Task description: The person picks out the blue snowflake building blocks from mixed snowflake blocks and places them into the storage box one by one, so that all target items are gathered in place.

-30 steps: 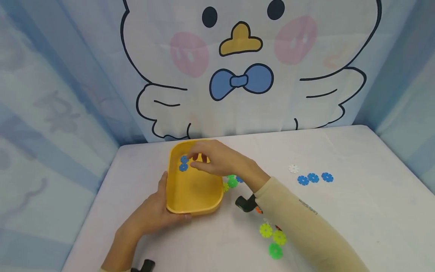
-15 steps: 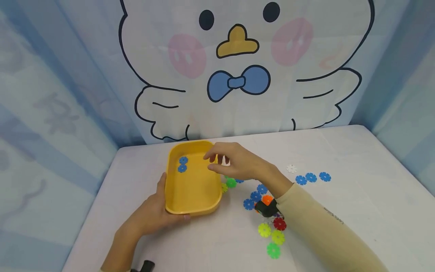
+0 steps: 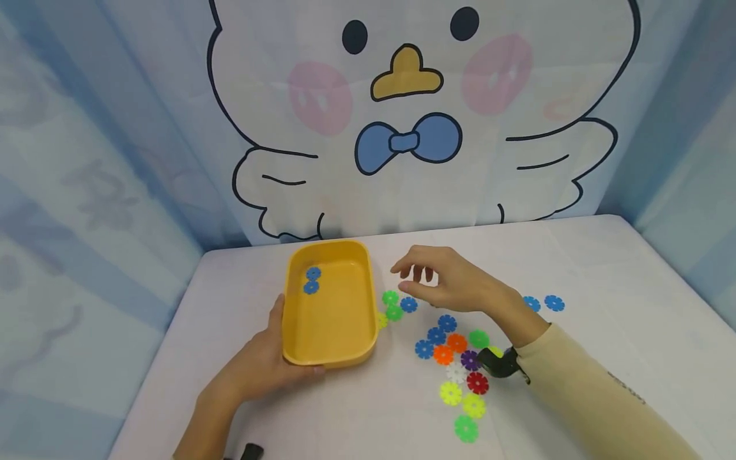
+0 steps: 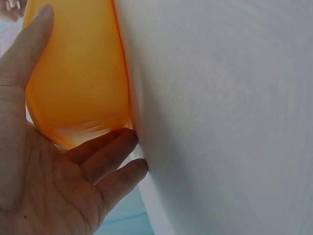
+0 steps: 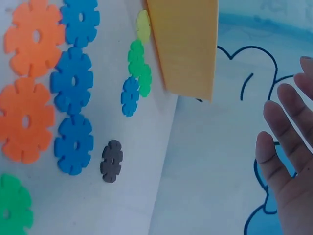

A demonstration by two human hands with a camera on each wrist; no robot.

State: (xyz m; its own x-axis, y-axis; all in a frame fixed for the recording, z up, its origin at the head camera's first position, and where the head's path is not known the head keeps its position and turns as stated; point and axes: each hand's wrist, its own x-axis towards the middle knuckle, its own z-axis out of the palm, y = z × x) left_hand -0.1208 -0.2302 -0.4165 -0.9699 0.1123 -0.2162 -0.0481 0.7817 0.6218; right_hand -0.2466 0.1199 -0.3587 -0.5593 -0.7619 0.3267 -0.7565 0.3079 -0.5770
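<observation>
Fingers (image 4: 111, 157) of the left hand (image 3: 261, 358) grip the yellow tray (image 3: 330, 326); the right hand's (image 3: 448, 279) hang loosely parted.

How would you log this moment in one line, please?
left hand: holds yellow tray; right hand: empty, above table; inside tray: two blue discs

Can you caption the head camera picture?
Left hand holds a yellow tray with two blue discs; right hand hovers above the table.
</observation>
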